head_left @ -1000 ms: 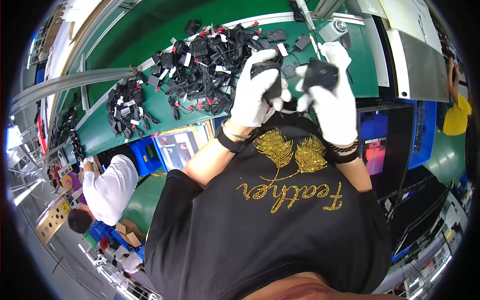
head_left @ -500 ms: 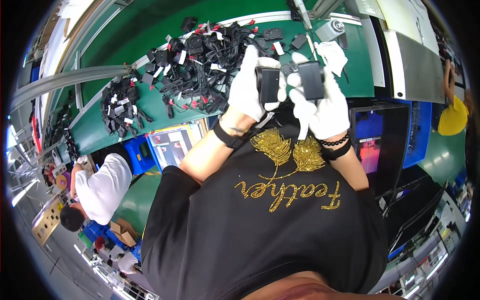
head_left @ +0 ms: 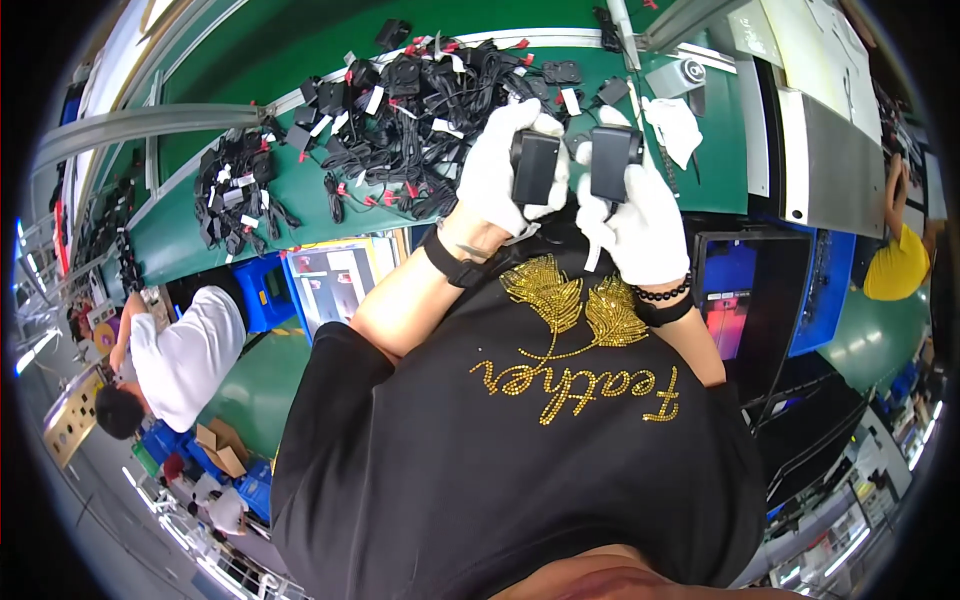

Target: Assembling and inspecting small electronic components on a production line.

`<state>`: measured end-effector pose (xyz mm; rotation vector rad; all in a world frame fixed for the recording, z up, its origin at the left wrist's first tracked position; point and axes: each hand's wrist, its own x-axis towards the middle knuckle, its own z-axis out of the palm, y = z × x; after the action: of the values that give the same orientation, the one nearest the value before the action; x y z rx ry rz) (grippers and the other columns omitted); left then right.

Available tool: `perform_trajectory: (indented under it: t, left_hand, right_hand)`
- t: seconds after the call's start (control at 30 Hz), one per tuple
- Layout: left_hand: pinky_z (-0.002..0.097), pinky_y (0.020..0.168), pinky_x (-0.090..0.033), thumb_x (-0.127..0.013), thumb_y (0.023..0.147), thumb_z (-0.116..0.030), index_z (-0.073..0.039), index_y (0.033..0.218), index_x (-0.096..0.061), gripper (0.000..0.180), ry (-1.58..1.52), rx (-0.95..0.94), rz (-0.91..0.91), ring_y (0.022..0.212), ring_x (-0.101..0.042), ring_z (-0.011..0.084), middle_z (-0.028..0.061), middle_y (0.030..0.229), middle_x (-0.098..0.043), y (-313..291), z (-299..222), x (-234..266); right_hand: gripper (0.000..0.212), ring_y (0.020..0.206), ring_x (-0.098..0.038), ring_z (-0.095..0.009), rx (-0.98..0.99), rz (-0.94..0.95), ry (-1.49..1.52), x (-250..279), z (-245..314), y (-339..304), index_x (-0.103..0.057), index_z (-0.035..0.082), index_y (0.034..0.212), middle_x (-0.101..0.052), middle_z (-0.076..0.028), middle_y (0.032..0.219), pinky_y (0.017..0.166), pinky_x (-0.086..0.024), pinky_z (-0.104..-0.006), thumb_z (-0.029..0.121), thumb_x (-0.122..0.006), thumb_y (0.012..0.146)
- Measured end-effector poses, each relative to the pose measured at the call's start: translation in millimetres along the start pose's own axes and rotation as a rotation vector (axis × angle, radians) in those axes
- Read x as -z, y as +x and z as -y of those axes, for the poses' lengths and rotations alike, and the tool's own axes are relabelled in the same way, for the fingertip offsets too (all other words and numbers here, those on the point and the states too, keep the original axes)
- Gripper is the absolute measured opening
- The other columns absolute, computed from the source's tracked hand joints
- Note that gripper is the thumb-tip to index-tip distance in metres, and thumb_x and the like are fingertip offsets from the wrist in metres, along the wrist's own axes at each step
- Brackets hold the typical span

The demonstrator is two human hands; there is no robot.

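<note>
Side by side over the table's near edge, my two white-gloved hands each grip a small black box-shaped device. My left hand (head_left: 493, 165) is closed around one black device (head_left: 537, 170), its thumb and fingers at the sides. In my right hand (head_left: 645, 225) is a similar black device (head_left: 610, 163), held upright by its edges, with a round lens-like part at its upper right. The two devices are close together but apart. A short white strip (head_left: 591, 253) hangs below my right hand. Behind my left hand lies a heap of black cables and boxes (head_left: 430, 95) with red and white tags.
A smaller cable bundle (head_left: 238, 205) lies left on the green table (head_left: 310, 215). Past my right hand are a white cloth (head_left: 672, 130) and a white-grey canister (head_left: 675, 76). A screen (head_left: 728, 295) stands lower right. Co-workers in white (head_left: 185, 355) and yellow (head_left: 897, 270) are at the sides.
The device in my right hand has turned, so its round lens-like part now shows at the upper right. My right hand has shifted slightly left and down. My left hand keeps its grip.
</note>
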<state>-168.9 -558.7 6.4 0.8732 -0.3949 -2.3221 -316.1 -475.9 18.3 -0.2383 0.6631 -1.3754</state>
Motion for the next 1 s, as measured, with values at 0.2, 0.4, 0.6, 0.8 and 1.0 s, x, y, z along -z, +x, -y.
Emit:
perform_trajectory:
  t: [0.2, 0.4, 0.6, 0.8, 1.0]
  left_hand:
    - [0.0265, 0.039, -0.042, -0.039, 0.090, -0.062, -0.003, 0.096, -0.059, 0.063, -0.252, -0.009, 0.112, 0.048, -0.054, 0.0195, 0.0076, 0.065, -0.058, 5, 1, 2]
    - [0.0348, 0.071, -0.052, -0.045, 0.096, -0.044, -0.001, 0.107, -0.054, 0.046, -0.230, -0.054, 0.145, 0.085, -0.060, 0.0205, 0.0089, 0.094, -0.060, 5, 8, 33]
    - [0.0305, 0.058, -0.050, -0.057, 0.090, -0.010, 0.000, 0.102, -0.055, 0.016, -0.078, -0.065, 0.139, 0.072, -0.061, 0.0185, 0.0085, 0.089, -0.061, 7, 3, 25]
    - [0.0209, 0.045, -0.042, -0.061, 0.082, 0.002, 0.000, 0.100, -0.057, 0.018, 0.105, -0.147, -0.167, 0.062, -0.058, 0.0111, 0.0075, 0.085, -0.063, 15, 0, 34]
    - [0.0208, 0.048, -0.044, -0.059, 0.084, 0.000, -0.001, 0.114, -0.053, 0.030, -0.035, 0.022, -0.037, 0.069, -0.061, 0.0113, 0.0075, 0.093, -0.063, 9, -8, 50]
  right_hand:
    - [0.032, 0.063, -0.055, -0.014, 0.107, -0.170, -0.206, -5, 3, 13, -0.041, 0.003, 0.124, -0.057, -0.013, 0.102, 0.039, -0.041, -0.0235, 0.016, -0.045, 0.096]
    - [0.043, 0.056, -0.055, -0.011, 0.121, -0.276, -0.460, -3, -29, 34, -0.037, 0.004, 0.134, -0.059, -0.008, 0.093, 0.045, -0.044, -0.0222, 0.011, -0.050, 0.093]
    - [0.059, 0.058, -0.056, -0.009, 0.314, -0.307, -0.985, 13, -47, 45, -0.025, 0.001, 0.143, -0.060, -0.009, 0.100, 0.053, -0.048, -0.0224, 0.010, -0.052, 0.091]
    - [0.056, 0.104, -0.058, -0.032, 0.412, -0.094, -1.455, 22, -41, 50, -0.032, 0.004, 0.141, -0.057, -0.025, 0.118, 0.092, -0.043, -0.0347, 0.018, -0.053, 0.091]
    - [0.030, 0.095, -0.057, -0.032, 0.844, -0.364, -1.927, 144, 28, 81, -0.061, 0.009, 0.104, -0.060, -0.012, 0.104, 0.082, -0.047, -0.0379, 0.008, -0.065, 0.075]
